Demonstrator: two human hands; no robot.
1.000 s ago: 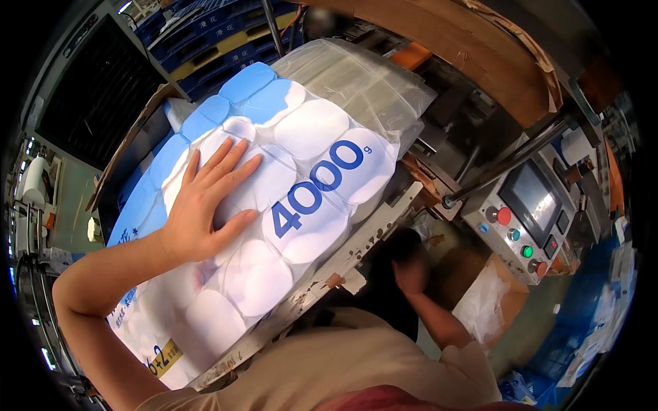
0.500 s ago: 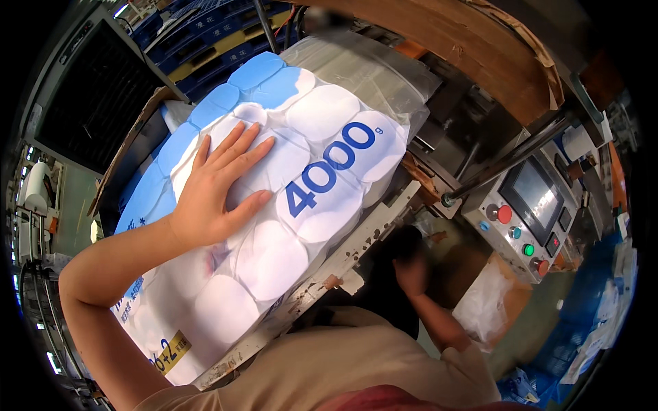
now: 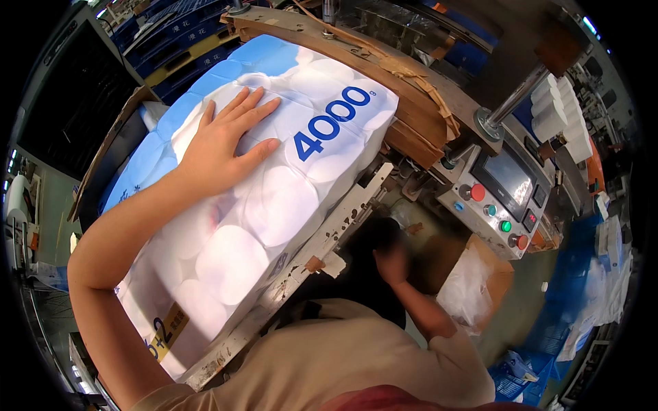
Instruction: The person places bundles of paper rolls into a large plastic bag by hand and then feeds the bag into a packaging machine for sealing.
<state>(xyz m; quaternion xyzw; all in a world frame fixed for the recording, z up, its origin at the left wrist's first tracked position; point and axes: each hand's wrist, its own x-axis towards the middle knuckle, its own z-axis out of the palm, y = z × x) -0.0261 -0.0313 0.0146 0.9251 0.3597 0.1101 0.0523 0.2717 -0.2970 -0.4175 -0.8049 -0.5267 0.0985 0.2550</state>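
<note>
Left hand (image 3: 223, 142) splayed on pack (image 3: 277, 205), right hand (image 3: 391, 264) low.

Pack (image 3: 274, 205): thin plastic film, smooth, semi-gloss, brighter on the bulges. Rail (image 3: 329, 250) alongside: painted metal, matt, chipped and rough (brown patches, look like rust). Brown board (image 3: 411, 116): matt, fibrous, ragged along its upper edge, looks like cardboard. Post (image 3: 515, 96): bare metal, polished. Control panel (image 3: 460, 218): smooth grey metal by the look; screen (image 3: 504, 178) glossy, red button (image 3: 478, 192) shiny plastic. Bag (image 3: 466, 291): translucent plastic, crinkled. Shirt (image 3: 329, 356): matt woven or knit cloth, can't tell which.
</note>
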